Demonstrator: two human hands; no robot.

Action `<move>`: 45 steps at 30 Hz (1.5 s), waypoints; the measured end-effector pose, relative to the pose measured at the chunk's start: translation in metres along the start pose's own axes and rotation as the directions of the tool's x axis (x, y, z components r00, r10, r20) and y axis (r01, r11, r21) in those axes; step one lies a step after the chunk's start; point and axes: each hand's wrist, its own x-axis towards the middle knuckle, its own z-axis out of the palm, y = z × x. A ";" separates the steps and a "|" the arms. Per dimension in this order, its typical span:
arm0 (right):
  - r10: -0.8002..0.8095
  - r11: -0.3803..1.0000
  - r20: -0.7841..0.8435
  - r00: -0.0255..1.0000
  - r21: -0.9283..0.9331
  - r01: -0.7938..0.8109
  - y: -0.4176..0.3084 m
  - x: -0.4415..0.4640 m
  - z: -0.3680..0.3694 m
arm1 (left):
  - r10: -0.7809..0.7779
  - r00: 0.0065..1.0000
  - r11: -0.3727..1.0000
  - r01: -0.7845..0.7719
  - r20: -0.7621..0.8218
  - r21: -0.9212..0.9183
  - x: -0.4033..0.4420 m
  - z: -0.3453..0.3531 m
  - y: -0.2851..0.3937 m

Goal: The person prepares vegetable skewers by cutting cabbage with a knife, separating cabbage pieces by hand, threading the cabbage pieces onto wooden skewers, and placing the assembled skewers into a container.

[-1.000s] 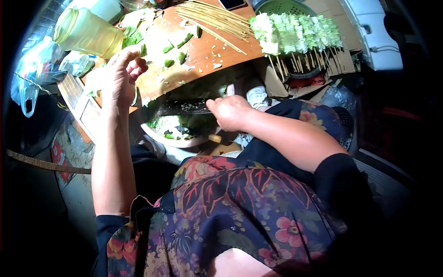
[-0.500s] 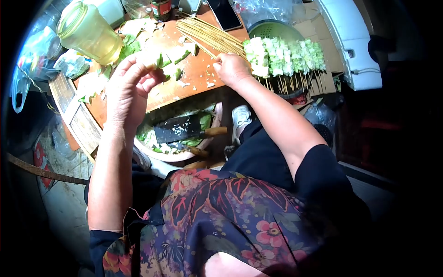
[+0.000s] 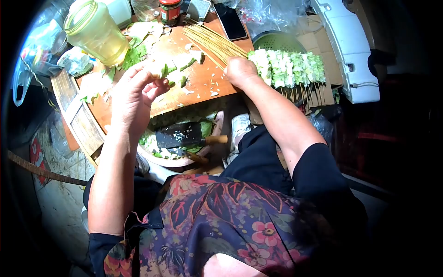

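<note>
My left hand [image 3: 136,94] is raised over the table's near edge, thumb and fingers pinched together; what they hold, if anything, is lost in the glare. Just beyond it lie cut pieces of leafy green vegetable [image 3: 184,63]. My right hand [image 3: 241,72] is closed in a fist at the near end of a bundle of bamboo skewers [image 3: 210,39]. One thin skewer runs into its fingers. Right beside that hand, several skewers threaded with pale green leaf pieces [image 3: 290,69] lie in a row, their bare sticks pointing toward me.
Below the table edge, a cleaver [image 3: 180,135] rests across a basin [image 3: 220,122] of leaf scraps. At the back stand a plastic jar [image 3: 94,34] of yellowish liquid, a red-labelled jar [image 3: 170,11] and a phone [image 3: 230,21]. A green colander [image 3: 277,40] sits behind the filled skewers.
The whole view has shifted slightly. My right hand has moved a little right, closer to the filled skewers, and is curled more tightly. My left hand stays pinched near the leaf pieces.
</note>
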 end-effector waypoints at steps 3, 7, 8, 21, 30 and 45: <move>0.004 1.000 0.012 1.000 0.031 -0.004 0.001 -0.015 -0.020 | -0.014 0.999 1.000 0.015 -0.045 0.012 0.003 0.001 0.000; -0.181 0.903 -0.161 0.970 0.363 0.229 -0.011 -0.055 -0.048 | 0.015 0.992 1.000 -0.018 -0.123 -0.021 0.005 -0.001 0.002; -0.271 0.763 -0.208 0.940 0.549 0.342 -0.015 -0.065 -0.049 | 0.042 0.991 0.999 -0.044 -0.127 -0.017 0.008 -0.005 0.000; -0.361 0.506 -0.238 0.902 0.762 0.403 -0.072 -0.134 -0.058 | 0.155 0.951 0.987 -0.161 -0.268 0.000 0.025 -0.034 0.003; -0.366 0.424 -0.188 0.911 0.838 0.343 -0.076 -0.133 -0.060 | 0.260 0.938 0.966 -0.248 -0.229 0.081 0.026 -0.028 0.001; -0.345 0.160 -0.088 0.935 0.976 0.150 -0.090 -0.141 -0.043 | 0.429 0.889 0.884 -0.376 -0.161 0.278 0.015 -0.018 -0.001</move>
